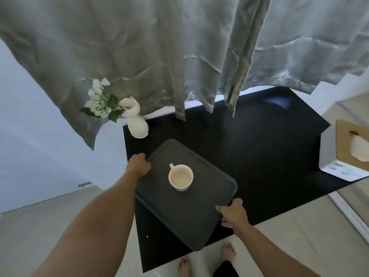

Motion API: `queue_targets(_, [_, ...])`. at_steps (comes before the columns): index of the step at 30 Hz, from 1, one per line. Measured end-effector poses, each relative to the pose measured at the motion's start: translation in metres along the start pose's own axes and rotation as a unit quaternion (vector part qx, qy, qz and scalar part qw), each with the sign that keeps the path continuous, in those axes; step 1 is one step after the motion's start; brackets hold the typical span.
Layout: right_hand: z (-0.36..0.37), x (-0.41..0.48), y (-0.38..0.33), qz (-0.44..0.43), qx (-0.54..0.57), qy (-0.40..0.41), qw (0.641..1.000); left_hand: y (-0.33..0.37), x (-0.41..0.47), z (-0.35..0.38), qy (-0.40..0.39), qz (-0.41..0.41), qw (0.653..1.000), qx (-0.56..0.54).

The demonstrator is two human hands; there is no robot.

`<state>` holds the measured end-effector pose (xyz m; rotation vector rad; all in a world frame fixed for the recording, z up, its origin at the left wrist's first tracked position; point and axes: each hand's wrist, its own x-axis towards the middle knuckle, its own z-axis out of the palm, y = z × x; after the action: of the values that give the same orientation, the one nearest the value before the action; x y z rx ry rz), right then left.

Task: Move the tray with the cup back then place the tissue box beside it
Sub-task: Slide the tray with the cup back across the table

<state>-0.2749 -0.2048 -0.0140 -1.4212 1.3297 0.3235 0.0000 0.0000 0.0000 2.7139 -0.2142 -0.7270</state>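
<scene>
Gripping tray (pixel 185 216), both hands outstretched

Black worktop (pixel 259 148) mid-frame, dark tray (pixel 179 212) at lower centre, white vase (pixel 137 124) upper left, tissue box (pixel 343 156) at right edge

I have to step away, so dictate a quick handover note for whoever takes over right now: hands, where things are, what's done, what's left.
Left hand: gripping the tray's left edge.
Right hand: gripping the tray's near right edge.
Tray: on the black table, angled, its near corner overhanging the front edge. Cup stands upright on it.
Tissue box: at the table's right end, untouched.
Vase: back left corner.
Done: tray gripped.
Left: push the tray back, then set the tissue box beside it.
</scene>
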Motion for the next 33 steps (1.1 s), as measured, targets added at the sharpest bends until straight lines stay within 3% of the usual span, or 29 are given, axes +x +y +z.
queue_targets(20, [0.010,0.025,0.011,-0.033,-0.022,0.047,0.998,-0.013,0.035,0.014,0.010,0.042,0.997,-0.058])
queue_targets(33, [-0.034,0.025,-0.037,-0.096,-0.075,0.040,0.992,-0.018,0.003,0.001,0.010,0.012,0.991,-0.135])
